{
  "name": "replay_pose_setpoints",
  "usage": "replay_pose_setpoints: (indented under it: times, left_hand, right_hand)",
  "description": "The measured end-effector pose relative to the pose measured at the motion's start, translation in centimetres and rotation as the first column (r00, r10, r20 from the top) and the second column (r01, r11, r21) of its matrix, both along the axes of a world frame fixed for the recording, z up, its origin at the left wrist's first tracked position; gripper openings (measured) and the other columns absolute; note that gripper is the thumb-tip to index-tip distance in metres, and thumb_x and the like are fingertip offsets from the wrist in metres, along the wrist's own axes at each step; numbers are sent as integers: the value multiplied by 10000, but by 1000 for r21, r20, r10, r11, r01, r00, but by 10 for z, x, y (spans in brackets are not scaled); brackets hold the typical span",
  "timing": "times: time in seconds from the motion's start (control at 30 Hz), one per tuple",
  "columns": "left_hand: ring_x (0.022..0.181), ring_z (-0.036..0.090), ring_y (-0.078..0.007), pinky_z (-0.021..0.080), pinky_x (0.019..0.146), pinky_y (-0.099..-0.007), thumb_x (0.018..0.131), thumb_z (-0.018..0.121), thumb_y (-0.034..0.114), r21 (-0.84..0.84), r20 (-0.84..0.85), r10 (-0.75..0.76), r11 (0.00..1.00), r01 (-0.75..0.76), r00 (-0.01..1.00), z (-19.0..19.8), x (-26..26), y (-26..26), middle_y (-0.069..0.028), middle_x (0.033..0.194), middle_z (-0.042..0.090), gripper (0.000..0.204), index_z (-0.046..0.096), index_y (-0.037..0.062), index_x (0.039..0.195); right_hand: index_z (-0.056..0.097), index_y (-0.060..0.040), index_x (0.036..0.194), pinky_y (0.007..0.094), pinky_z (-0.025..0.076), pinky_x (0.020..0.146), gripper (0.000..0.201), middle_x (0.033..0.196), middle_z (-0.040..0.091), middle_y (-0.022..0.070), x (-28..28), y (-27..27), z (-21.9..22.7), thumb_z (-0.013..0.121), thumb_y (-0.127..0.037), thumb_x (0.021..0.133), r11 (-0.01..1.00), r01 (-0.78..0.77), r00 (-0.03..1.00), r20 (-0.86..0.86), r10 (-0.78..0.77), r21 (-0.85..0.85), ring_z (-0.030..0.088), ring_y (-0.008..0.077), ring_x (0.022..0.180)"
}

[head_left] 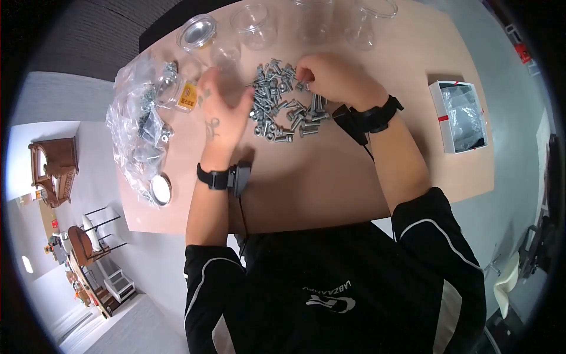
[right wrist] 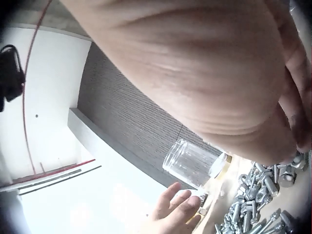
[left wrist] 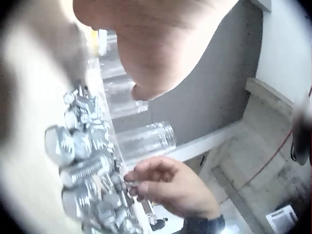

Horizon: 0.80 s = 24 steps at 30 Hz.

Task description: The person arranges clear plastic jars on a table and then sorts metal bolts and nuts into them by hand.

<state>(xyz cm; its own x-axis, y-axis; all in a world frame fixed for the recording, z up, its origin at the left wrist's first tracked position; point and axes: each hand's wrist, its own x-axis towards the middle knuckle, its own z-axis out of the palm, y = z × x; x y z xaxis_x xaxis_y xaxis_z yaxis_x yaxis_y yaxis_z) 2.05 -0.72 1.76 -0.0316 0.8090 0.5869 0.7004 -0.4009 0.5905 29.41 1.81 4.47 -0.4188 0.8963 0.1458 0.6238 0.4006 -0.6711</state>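
A loose pile of silver bolts and nuts [head_left: 272, 94] lies on the table. At its right far edge is my right hand [head_left: 342, 78], its fingers curled down; in the left wrist view the thumb and forefinger of this right hand [left wrist: 170, 187] pinch a small metal bolt over the pile. My left hand [head_left: 224, 112] is at the pile's left side with fingers extended and thumb apart, holding nothing. In the right wrist view the left hand [right wrist: 173, 209] shows beside the bolts [right wrist: 251, 200], fingers loosely spread.
Clear plastic jars [head_left: 253, 28] stand along the far edge, with a silver-lidded jar [head_left: 198, 32] at their left. A yellow-labelled jar [head_left: 171, 93] lies by crumpled plastic bags [head_left: 132, 133] of hardware. A white lid [head_left: 160, 190] lies near left; a white box [head_left: 447, 121] sits right.
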Motion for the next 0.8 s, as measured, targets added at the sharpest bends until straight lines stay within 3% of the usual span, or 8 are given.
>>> replay_pose_setpoints:
  times: [0.07, 0.1, 0.17, 0.27, 0.43, 0.53, 0.6, 0.8]
  left_hand:
    - [1289, 553, -396, 440, 1107, -472, 800, 868, 173, -48, -263, -207, 978, 201, 942, 27, 12, -24, -213, 1356, 609, 625, 637, 64, 1370]
    - [1289, 553, -396, 440, 1107, -472, 800, 868, 173, -49, -261, -207, 978, 201, 943, 31, 18, -32, -213, 1356, 609, 625, 637, 64, 1370]
    - [1252, 568, -356, 447, 1086, -462, 778, 854, 143, -159, -284, -452, 892, 423, 846, 36, 29, -45, -126, 1298, 643, 419, 747, 109, 1182]
    - [1234, 597, -324, 458, 1057, -444, 801, 853, 142, -327, -371, -552, 830, 451, 747, 46, 45, -64, -103, 1253, 687, 396, 762, 113, 1186]
    - [1198, 608, -288, 458, 1020, -454, 814, 833, 178, -353, -446, -553, 831, 429, 704, 25, 59, -68, -74, 1188, 686, 326, 790, 144, 1135]
    - [1162, 634, -272, 489, 969, -448, 851, 769, 148, -248, -559, -456, 889, 384, 693, 18, 67, -69, -69, 1141, 689, 211, 789, 127, 1060]
    - [1138, 636, -262, 499, 966, -406, 868, 628, 141, -133, -628, -401, 900, 415, 667, 14, 73, -68, -66, 1101, 695, 169, 764, 91, 954]
    - [1039, 689, -292, 570, 907, -414, 935, 614, 124, -350, -656, -541, 836, 423, 526, 31, 84, -69, -97, 1038, 708, 180, 770, 73, 1010]
  right_hand:
    - [713, -18, 1007, 382, 557, 788, 221, 904, 722, 126, 1, 2, -3, 679, 22, 793, 1000, 4, 1000, 19, -5, 19, 704, 284, 868]
    - [708, -13, 1014, 379, 555, 783, 215, 906, 721, 129, 1, 2, -2, 680, 12, 803, 999, 7, 999, 39, -8, 45, 702, 282, 864]
    - [706, -8, 1015, 377, 553, 778, 203, 908, 720, 131, 2, 1, 4, 683, -1, 813, 999, -7, 1000, 26, 6, 46, 698, 278, 858]
    - [703, -1, 1022, 374, 549, 771, 192, 910, 718, 136, 1, 0, 9, 690, -27, 832, 999, -16, 1000, -3, 16, 39, 691, 267, 846]
    - [701, 6, 1037, 366, 550, 766, 198, 902, 716, 137, 2, -4, 18, 700, -57, 849, 1000, -3, 1000, -15, 4, 7, 687, 249, 830]
    - [697, 14, 1045, 361, 553, 763, 201, 904, 724, 133, -1, -3, 17, 705, -74, 864, 999, -31, 999, -24, 32, 12, 689, 246, 823]
    - [697, 22, 1059, 361, 554, 756, 215, 911, 731, 131, -3, -4, 19, 719, -94, 879, 998, -57, 998, -32, 58, 21, 690, 237, 818]
    - [704, 22, 1085, 353, 562, 767, 236, 914, 737, 134, -6, -8, 27, 739, -108, 891, 996, -11, 994, -109, 2, -85, 700, 218, 833]
